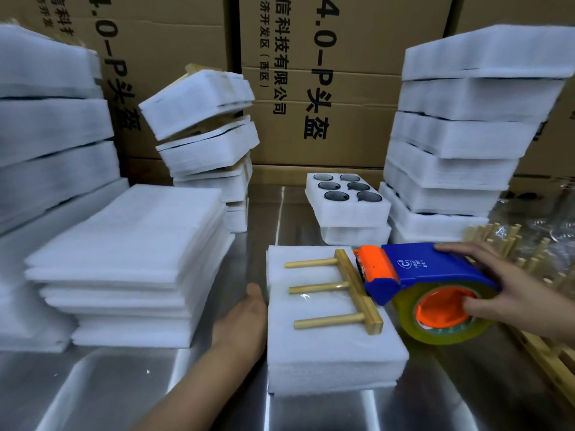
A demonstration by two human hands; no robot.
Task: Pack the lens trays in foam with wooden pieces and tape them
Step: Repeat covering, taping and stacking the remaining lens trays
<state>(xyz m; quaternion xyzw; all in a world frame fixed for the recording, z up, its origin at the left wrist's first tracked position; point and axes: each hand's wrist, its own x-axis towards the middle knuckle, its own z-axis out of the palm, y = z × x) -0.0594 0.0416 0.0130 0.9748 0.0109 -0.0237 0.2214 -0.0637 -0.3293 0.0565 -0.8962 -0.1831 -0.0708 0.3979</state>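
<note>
**Tape dispenser meets the wooden piece on the foam pack**

Head view: a white foam pack [326,346] lies in the middle of the steel desk [217,384]. A wooden piece [357,290] rests flat on it, a bar with three pegs that point left. The left hand [245,315] presses against the pack's left side. Its grip is open, with straight fingers and nothing held.

The right hand [497,284] holds a blue and orange tape dispenser [420,269]. Its grip is closed on it, fingers over the top and thumb at the orange core of the tape roll [441,335]. The dispenser's orange mouth touches the far end of the wooden bar.

Behind the pack, an open lens tray [345,209] shows six dark lenses [336,195] in its foam pockets. A pile of flat foam sheets [140,244] lies to the left. Tall stacks of packed foam stand at the far left [53,135] and the right [460,135]. A leaning stack [202,129] stands between them. More wooden pieces [497,234] lie at the right edge. Printed cardboard boxes [342,57] fill the background.
</note>
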